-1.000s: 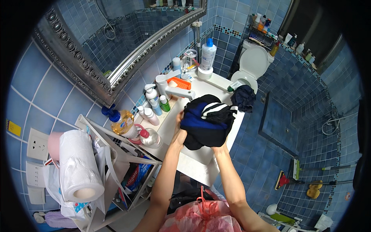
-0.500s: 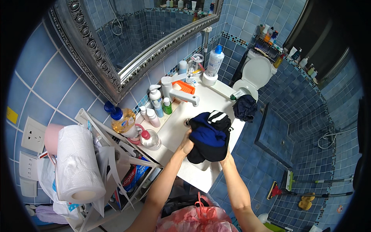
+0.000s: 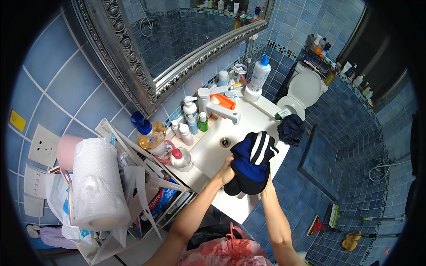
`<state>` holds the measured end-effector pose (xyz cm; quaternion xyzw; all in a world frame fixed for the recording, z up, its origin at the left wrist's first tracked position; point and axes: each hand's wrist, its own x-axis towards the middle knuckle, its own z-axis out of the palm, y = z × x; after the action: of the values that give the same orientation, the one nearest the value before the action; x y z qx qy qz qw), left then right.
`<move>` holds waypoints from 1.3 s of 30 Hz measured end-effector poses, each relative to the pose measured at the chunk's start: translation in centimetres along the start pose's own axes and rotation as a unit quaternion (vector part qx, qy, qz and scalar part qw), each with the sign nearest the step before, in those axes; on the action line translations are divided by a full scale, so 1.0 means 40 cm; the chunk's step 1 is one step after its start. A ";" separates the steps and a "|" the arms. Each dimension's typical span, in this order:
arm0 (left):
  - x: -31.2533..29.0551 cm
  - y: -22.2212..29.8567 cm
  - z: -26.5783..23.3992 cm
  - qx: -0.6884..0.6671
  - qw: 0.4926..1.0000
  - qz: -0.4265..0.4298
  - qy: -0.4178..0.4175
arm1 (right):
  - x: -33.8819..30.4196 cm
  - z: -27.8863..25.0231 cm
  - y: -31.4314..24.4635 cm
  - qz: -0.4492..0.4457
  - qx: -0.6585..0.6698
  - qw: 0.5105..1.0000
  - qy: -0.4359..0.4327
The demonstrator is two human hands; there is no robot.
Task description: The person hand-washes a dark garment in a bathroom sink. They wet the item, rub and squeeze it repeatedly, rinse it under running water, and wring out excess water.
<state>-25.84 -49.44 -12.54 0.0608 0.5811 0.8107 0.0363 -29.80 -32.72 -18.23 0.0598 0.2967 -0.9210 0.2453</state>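
Both my hands hold a bunched black and blue garment (image 3: 249, 166) with white stripes above the near right part of the white sink (image 3: 212, 150). My left hand (image 3: 227, 171) is closed on the garment's left side, thumb and fingers pressed to the cloth. At the lower right edge, my right hand (image 3: 268, 185) grips it too, its fingers mostly hidden behind the fabric. The drain (image 3: 225, 142) shows just left of the bundle. Beyond it stands the white faucet (image 3: 217, 106). Another dark crumpled cloth (image 3: 290, 130) lies on the counter's right end.
Left of the sink stand a yellow liquid bottle (image 3: 151, 135), a clear red-capped bottle (image 3: 182, 159) and several small bottles. An orange soap dish (image 3: 224, 102) sits behind the faucet, near a blue-capped bottle (image 3: 259, 74). A paper towel roll (image 3: 98, 181) tops the rack at left.
The garment is bunched more tightly and turned, so its white stripes show more. It sits a little farther from the drain. The whole view has shifted slightly.
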 end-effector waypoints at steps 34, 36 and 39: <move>0.357 -0.494 -0.366 0.530 0.719 -0.350 0.283 | -0.087 -0.201 -0.020 0.061 -0.077 0.991 0.091; 0.386 -0.484 -0.348 0.401 0.775 -0.401 0.278 | -0.100 -0.213 -0.026 0.056 -0.075 0.990 0.105; 0.397 -0.463 -0.346 0.309 0.798 -0.435 0.280 | -0.108 -0.215 -0.027 0.053 -0.078 0.989 0.114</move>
<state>-43.72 -54.39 -33.57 -0.4201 0.7511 0.4684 0.1999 -26.86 -25.22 -23.61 0.1604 0.3900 -0.8680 0.2620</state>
